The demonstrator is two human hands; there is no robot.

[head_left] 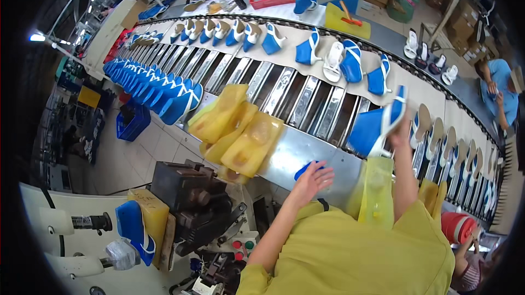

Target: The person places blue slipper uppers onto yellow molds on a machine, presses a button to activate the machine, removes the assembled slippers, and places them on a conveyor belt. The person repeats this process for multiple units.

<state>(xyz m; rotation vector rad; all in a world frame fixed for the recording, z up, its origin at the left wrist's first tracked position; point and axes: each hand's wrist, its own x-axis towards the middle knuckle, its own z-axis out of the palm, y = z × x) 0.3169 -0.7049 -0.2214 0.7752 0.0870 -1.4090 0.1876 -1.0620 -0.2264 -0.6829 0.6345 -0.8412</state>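
My right hand (402, 135) is closed on a blue wedge sandal (367, 131) with white straps, holding it above the near edge of the roller conveyor, slightly blurred. Over the metal ledge (290, 158), my left hand (314, 183) has its fingers stretched out and apart, with nothing seen in them. A small blue piece (305, 170) shows behind that hand, partly hidden. Yellow rubbery blocks (251, 144) lie piled on the ledge to the left. Beside my right forearm is a translucent yellow pad (378, 191).
Blue and white sandals (306, 48) line the conveyor belt, with a packed row (158, 90) at left. A machine (188, 199) stands near left, another sandal (131, 229) beside its yellow block. A blue crate (131, 122) sits on the floor. Co-workers (500, 87) are at the far side.
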